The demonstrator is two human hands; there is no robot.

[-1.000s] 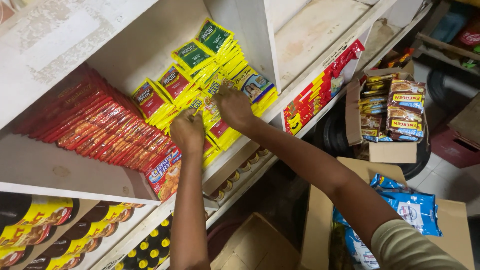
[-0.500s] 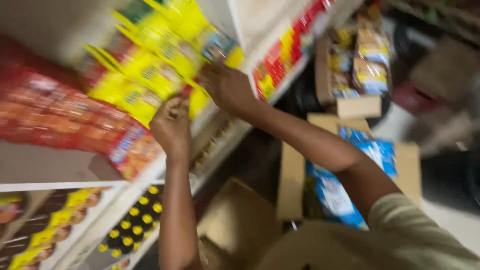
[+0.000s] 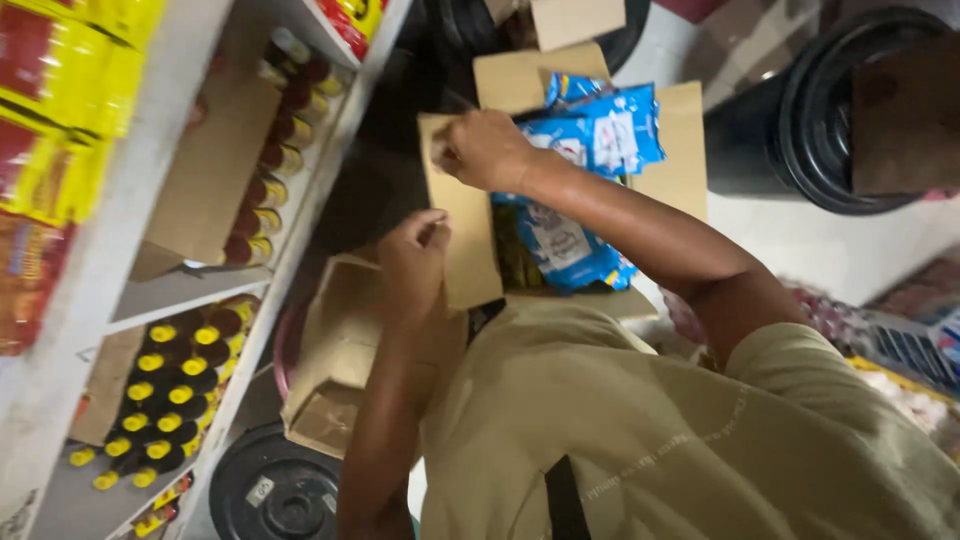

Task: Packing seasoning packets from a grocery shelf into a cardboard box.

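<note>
From the head camera I see that both hands have come away from the yellow and green packets on the shelf, where they were a second ago, and now sit low over an open cardboard box [image 3: 690, 130] on the floor. The view itself has swung down, so the shelf [image 3: 140, 190] now runs along the left edge, with yellow and red packets [image 3: 60, 120] at the top left, a row of jars [image 3: 270, 170] on the level below them, and yellow-capped bottles [image 3: 170, 400] lower still. My right hand [image 3: 485, 148] is curled at the far end of the box's near flap [image 3: 465, 240], by the blue packets [image 3: 590, 150] that fill the box; its fingers look closed, though I cannot tell whether they grip the flap or a packet. My left hand [image 3: 415, 262] is narrow, fingers pinched at the left edge of the same flap and touching it. I judge the work has shifted from arranging stock on the shelf to going into the box. A second, smaller cardboard box [image 3: 340, 350] lies under my left forearm, and 1 black bin [image 3: 850, 120] stands at the far right.
</note>
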